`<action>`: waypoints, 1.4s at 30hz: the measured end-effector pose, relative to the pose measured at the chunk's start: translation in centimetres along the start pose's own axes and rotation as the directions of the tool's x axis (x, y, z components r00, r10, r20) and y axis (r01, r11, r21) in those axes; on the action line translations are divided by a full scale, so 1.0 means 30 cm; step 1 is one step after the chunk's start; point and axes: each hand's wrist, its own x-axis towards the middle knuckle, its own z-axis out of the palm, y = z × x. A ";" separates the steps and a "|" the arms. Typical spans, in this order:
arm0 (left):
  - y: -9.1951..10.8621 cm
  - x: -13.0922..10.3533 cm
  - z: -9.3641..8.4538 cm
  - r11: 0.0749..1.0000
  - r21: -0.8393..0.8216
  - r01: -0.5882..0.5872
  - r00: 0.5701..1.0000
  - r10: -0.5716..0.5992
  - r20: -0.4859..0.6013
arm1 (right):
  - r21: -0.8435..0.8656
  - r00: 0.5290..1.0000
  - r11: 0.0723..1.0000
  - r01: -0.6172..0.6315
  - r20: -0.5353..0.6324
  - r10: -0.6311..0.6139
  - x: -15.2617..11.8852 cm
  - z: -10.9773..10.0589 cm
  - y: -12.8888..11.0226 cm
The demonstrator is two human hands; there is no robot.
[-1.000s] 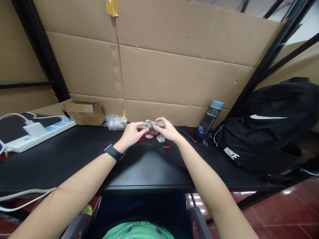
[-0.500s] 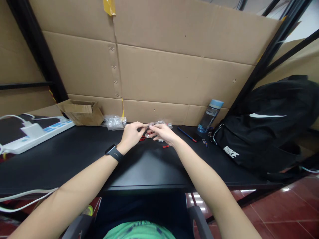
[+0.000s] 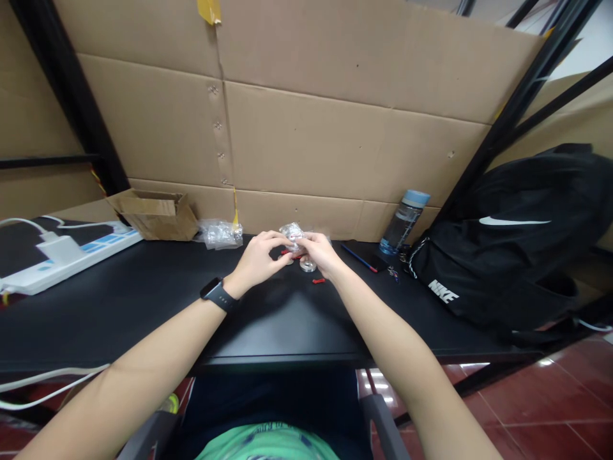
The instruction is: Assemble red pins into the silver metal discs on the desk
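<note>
Right fingers (image 3: 306,242) pinch clear plastic (image 3: 290,229), left fingers (image 3: 276,241) parted at its edge.

Both hands (image 3: 258,259) (image 3: 322,254) at a crinkly clear plastic packet (image 3: 290,230), a small red piece (image 3: 318,281) nearby on the black table (image 3: 287,329).

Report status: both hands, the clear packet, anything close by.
Right hand pinching clear packet. Left hand at it, grip unclear. Round metal piece, small red piece on table, close by right hand.
</note>
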 end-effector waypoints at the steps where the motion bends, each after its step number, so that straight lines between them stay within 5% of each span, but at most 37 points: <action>1: 0.005 0.001 -0.003 1.000 -0.011 0.004 1.000 -0.004 -0.011 | -0.008 1.000 1.000 0.013 0.001 -0.013 0.003 -0.006 0.000; 7: -0.021 0.008 -0.006 0.992 -0.054 0.118 0.987 -0.123 -0.106 | -0.054 1.000 0.998 0.022 0.022 -0.021 0.004 -0.012 -0.003; 14: -0.058 -0.004 0.018 0.947 -0.157 0.282 0.959 -0.282 0.021 | -0.140 0.991 0.989 0.057 0.129 -0.039 -0.011 -0.004 -0.007; 22: -0.048 -0.003 0.019 0.941 -0.215 0.262 0.964 -0.266 0.010 | -0.221 0.986 0.971 0.094 0.159 -0.060 -0.008 -0.024 0.004; 35: -0.042 -0.007 0.022 0.939 -0.259 0.225 0.974 -0.206 0.097 | -0.369 0.941 0.873 0.320 0.233 -0.247 0.028 -0.058 0.045; 42: -0.046 -0.012 0.029 0.960 -0.175 0.218 0.972 -0.196 0.132 | -0.538 0.963 0.802 0.259 0.079 -0.258 0.076 -0.136 0.085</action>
